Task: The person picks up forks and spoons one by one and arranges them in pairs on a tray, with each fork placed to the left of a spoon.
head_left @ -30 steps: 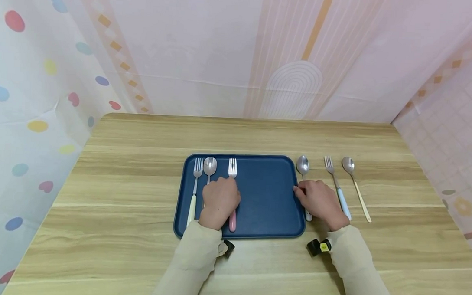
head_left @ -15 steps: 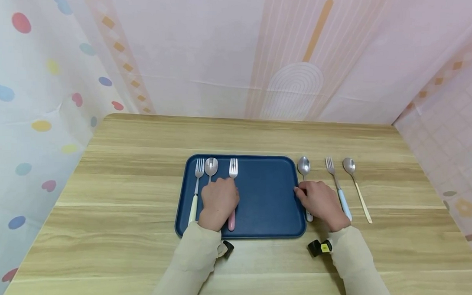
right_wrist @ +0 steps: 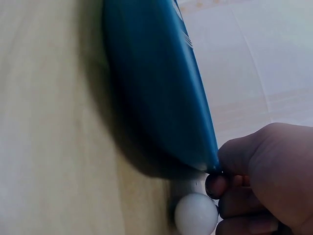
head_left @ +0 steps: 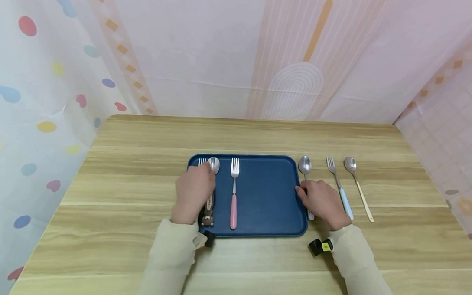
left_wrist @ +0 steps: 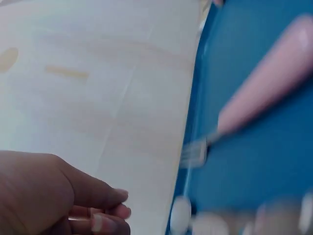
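Observation:
In the head view my left hand (head_left: 193, 189) is over the left side of the navy tray (head_left: 269, 196), its fingers loosely curled with nothing visible between them. Under and beside it lie a spoon with a brown bear handle (head_left: 208, 214) and a fork (head_left: 202, 161), mostly hidden by the hand. To its right a pink-handled fork (head_left: 234, 210) lies on the tray, tines pointing away. With thumb and finger, my right hand (head_left: 323, 202) pinches the tray's right rim (right_wrist: 211, 147). A white-handled spoon (head_left: 304, 165) runs beneath that hand; its rounded handle end (right_wrist: 196, 214) shows in the right wrist view.
Right of the tray, a blue-handled fork (head_left: 345, 204) and a spoon with a thin cream handle (head_left: 362, 195) lie on the wooden table (head_left: 142, 161). A patterned curtain (head_left: 208, 46) hangs behind the table's far edge and along both sides.
My left hand has come away from the pink-handled fork and moved left, uncovering that fork and the brown bear handle. My right hand stays at the tray's rim.

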Motion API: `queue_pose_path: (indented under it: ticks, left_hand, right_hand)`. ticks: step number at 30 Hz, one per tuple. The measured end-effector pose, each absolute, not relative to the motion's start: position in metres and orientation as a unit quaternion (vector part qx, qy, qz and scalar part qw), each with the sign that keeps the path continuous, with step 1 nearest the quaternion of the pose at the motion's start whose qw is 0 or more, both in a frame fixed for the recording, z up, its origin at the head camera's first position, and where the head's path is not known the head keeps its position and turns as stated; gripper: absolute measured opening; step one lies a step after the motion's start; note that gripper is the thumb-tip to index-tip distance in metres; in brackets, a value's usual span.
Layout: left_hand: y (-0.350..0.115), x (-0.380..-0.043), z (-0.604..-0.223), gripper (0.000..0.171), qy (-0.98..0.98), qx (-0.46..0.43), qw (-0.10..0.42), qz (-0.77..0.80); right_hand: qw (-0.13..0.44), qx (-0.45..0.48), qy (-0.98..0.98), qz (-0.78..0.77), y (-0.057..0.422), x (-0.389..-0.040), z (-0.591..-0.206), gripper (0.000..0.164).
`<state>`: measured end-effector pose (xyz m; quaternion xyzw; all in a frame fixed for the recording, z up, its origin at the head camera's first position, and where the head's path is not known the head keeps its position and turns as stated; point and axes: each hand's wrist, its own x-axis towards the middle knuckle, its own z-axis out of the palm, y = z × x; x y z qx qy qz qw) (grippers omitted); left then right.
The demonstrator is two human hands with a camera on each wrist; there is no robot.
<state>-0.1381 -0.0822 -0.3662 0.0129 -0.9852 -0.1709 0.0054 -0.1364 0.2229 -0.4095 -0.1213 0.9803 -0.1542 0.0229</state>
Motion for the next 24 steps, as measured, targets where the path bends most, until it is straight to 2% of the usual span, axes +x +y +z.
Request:
queue_pose_path:
  ticks: [4, 10, 20, 24]
  left_hand:
    - [-0.114, -0.141, -0.372, 0.022, -0.985, 0.001, -0.003, -0.170]
    - [-0.147, -0.144, -0.388, 0.029, -0.982, -0.028, -0.043, -0.181]
    - [-0.159, -0.149, -0.404, 0.032, -0.972, -0.053, -0.085, -0.211]
    - [-0.160, -0.151, -0.407, 0.033, -0.970, -0.063, -0.083, -0.221]
  right_hand:
    - [0.025, -0.122, 0.980, -0.157, 0.223, -0.137, -0.411, 0.037]
    - [0.026, -0.117, 0.982, -0.148, 0.228, -0.136, -0.409, 0.037]
    - [0.035, -0.121, 0.979, -0.161, 0.230, -0.138, -0.410, 0.037]
    - [0.031, -0.127, 0.977, -0.170, 0.231, -0.139, -0.410, 0.038]
